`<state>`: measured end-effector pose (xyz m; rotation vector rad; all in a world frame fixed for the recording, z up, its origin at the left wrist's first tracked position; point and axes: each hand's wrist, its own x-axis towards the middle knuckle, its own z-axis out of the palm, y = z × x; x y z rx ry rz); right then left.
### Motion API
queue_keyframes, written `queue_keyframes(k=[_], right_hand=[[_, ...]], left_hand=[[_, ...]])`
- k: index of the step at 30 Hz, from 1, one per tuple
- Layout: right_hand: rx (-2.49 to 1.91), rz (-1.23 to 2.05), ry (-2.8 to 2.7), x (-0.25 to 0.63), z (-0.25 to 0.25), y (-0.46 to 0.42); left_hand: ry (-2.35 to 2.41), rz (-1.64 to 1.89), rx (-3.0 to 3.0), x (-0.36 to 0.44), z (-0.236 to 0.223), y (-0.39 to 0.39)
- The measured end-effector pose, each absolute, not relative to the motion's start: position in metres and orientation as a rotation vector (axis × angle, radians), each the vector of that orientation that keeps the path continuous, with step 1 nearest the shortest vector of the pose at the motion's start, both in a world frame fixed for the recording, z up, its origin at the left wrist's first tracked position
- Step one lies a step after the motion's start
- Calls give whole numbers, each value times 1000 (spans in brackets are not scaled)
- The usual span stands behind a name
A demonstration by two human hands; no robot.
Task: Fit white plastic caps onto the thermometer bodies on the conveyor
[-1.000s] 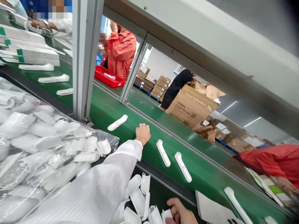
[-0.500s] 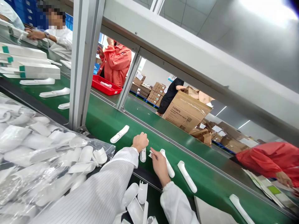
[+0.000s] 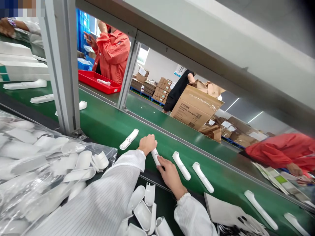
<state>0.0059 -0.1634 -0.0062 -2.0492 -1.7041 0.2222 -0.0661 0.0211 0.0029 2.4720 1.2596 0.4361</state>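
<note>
A slim white handheld device (image 3: 155,157) lies slanted over the green conveyor belt between my hands. My left hand (image 3: 147,144) is closed around its far end, hiding that part. At its near end, my right hand (image 3: 170,172) has thumb and fingertips closed on the casing. To the left of my hands rests a similar device (image 3: 129,139) with small marks on its face. Just right of my right hand lies another white device (image 3: 181,166), with a further white device (image 3: 203,177) beyond it.
A clear plastic bag of white shell parts (image 3: 49,164) fills the lower left. Loose white shells (image 3: 142,214) lie below my hands. A metal post (image 3: 61,65) rises at left. Black cables (image 3: 233,227) sit lower right. Co-workers in red stand across the belt, near a red tray (image 3: 98,82).
My right hand has come in onto the near end of the device, which now lies more slanted. My left hand keeps its hold. The view has shifted slightly.
</note>
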Motion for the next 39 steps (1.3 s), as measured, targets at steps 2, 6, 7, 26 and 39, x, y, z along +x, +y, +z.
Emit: queue_keyframes(k=[2,6,7,26,39], right_hand=[[-2050,240,-1726,14,-5,-162],[-2076,150,-1744,20,1,-163],[-2102,93,-1727,17,4,-166],[-1858,651,-1340,-55,23,-202],[-1841,281,-1408,-20,-2,-139]], left_hand=[[1197,384,2500,-65,4,23],[1087,309,2523,-67,12,23],[1098,337,2498,-69,14,22],[1512,484,2375,-88,6,28],[1451,520,2364,-91,19,29]])
